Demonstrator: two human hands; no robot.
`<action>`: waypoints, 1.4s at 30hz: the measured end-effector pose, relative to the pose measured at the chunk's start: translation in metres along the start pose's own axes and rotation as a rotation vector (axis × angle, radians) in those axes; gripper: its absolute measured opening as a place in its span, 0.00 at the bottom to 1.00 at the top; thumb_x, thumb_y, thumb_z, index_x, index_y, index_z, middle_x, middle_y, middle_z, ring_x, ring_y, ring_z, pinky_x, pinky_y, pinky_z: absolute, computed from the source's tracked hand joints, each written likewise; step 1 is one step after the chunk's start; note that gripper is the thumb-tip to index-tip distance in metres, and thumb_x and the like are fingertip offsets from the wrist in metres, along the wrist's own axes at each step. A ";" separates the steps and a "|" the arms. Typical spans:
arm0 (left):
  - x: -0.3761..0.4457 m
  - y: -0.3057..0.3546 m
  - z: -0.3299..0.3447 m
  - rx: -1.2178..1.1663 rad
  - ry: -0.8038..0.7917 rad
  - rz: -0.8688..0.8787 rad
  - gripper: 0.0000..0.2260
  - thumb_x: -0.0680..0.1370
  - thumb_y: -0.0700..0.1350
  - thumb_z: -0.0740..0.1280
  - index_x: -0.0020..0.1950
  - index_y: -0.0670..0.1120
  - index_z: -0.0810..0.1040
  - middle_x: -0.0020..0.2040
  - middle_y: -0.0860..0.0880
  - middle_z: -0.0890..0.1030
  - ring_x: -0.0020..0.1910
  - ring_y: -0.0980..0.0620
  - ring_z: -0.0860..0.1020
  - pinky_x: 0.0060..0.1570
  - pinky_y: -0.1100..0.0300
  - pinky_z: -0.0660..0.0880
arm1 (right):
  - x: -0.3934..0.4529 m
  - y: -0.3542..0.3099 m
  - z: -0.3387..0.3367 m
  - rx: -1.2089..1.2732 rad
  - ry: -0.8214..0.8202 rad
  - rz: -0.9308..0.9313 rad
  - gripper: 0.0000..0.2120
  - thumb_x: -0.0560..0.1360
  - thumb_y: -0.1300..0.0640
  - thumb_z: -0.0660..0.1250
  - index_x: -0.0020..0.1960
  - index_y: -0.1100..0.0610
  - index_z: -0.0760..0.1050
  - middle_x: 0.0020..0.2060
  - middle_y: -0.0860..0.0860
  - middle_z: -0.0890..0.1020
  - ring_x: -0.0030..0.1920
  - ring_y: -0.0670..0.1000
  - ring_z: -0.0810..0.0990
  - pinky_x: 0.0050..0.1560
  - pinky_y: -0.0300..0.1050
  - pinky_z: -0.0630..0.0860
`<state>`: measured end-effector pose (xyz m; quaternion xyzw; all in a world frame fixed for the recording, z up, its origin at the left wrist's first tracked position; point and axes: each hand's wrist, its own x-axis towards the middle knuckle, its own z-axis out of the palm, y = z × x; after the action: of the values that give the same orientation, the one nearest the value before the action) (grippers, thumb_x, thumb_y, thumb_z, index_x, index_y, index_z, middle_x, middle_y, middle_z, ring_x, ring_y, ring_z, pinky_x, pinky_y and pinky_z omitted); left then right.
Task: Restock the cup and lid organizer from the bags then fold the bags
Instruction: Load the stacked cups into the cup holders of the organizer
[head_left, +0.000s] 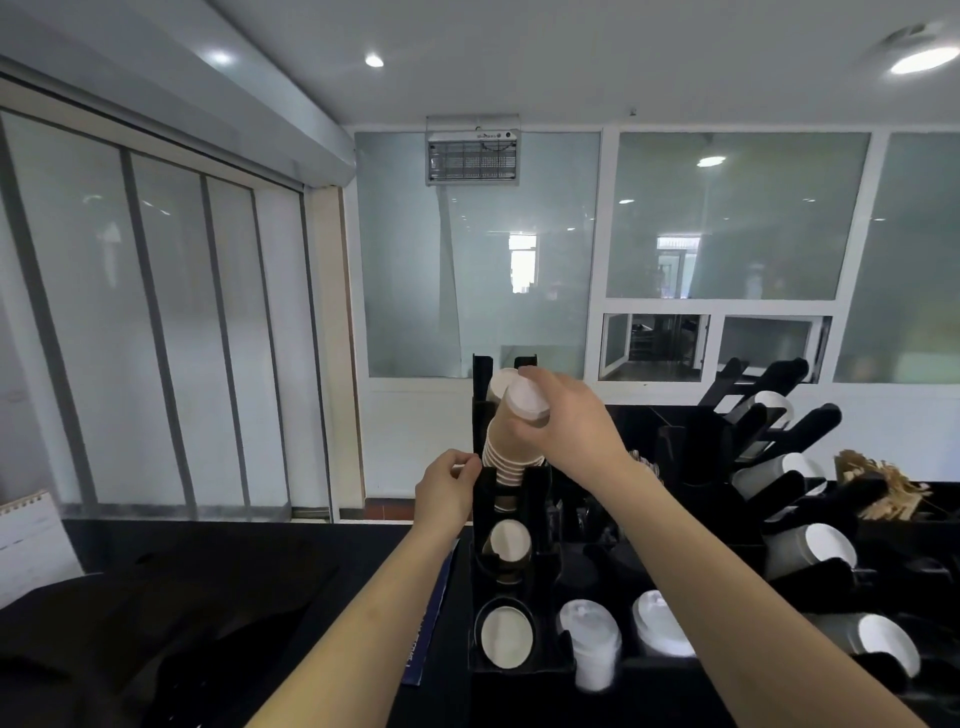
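Spanning a black counter (260, 597), frosted glass partitions (727, 218) enclose the room.

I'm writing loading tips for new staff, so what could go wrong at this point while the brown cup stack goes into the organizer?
1. The right hand grips only the top of the tilted brown cup stack; its lower cups could separate or catch on the black organizer slot edge.
2. The left hand pinches right at the slot opening, so fingers could get nipped.
3. The right forearm crosses above the white lids and might knock them.
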<state>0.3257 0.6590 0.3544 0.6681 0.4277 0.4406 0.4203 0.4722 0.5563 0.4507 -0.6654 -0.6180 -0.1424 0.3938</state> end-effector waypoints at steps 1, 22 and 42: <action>0.000 0.000 0.000 0.003 -0.001 0.004 0.05 0.83 0.53 0.65 0.54 0.54 0.79 0.50 0.55 0.82 0.51 0.49 0.82 0.55 0.49 0.80 | -0.001 0.000 0.004 -0.012 -0.014 -0.002 0.30 0.75 0.46 0.74 0.75 0.48 0.70 0.63 0.52 0.80 0.62 0.57 0.78 0.60 0.57 0.78; 0.001 -0.005 0.001 0.082 -0.005 0.038 0.08 0.84 0.55 0.63 0.54 0.54 0.78 0.52 0.54 0.84 0.49 0.50 0.84 0.42 0.62 0.72 | -0.016 0.027 0.055 0.023 -0.157 0.111 0.27 0.78 0.39 0.69 0.75 0.40 0.65 0.70 0.43 0.75 0.64 0.53 0.79 0.60 0.59 0.80; -0.043 0.024 -0.019 0.098 -0.024 0.031 0.18 0.86 0.48 0.60 0.76 0.50 0.70 0.69 0.46 0.77 0.62 0.48 0.76 0.56 0.57 0.71 | -0.038 0.018 0.026 0.339 -0.116 0.272 0.27 0.82 0.52 0.69 0.78 0.45 0.66 0.72 0.48 0.75 0.71 0.50 0.73 0.70 0.53 0.72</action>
<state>0.3018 0.6153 0.3723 0.6996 0.4332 0.4176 0.3854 0.4740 0.5492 0.4019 -0.6742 -0.5592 0.0565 0.4792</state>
